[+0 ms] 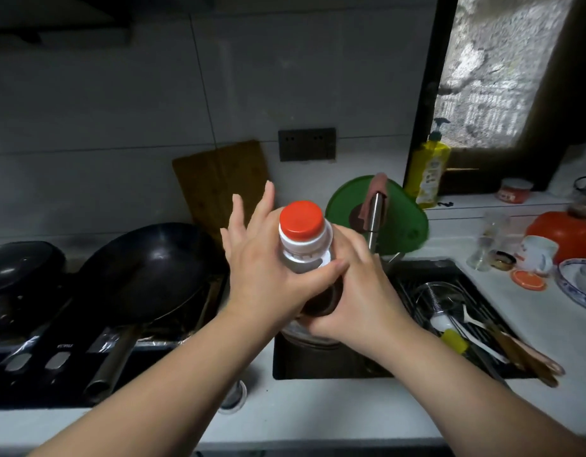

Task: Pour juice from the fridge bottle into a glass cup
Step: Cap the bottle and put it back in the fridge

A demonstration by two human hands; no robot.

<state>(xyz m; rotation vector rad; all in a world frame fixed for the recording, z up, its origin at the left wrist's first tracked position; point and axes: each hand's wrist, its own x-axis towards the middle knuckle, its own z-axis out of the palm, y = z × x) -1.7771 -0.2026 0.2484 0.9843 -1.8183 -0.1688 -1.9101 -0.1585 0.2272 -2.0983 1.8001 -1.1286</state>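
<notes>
White countertop with hob and sunken sink.
A glass cup stands near the front edge, left of the sink; toward the right edge sit a white mug, an orange lid and a blue-patterned plate.

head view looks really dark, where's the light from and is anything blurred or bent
In the head view the light is dim, brightest at the window upper right; the wok on the left sinks into shadow; the wide-angle lens bows the wall tiles; the fingertips of the left hand smear slightly, while the bottle cap is sharp.
</notes>
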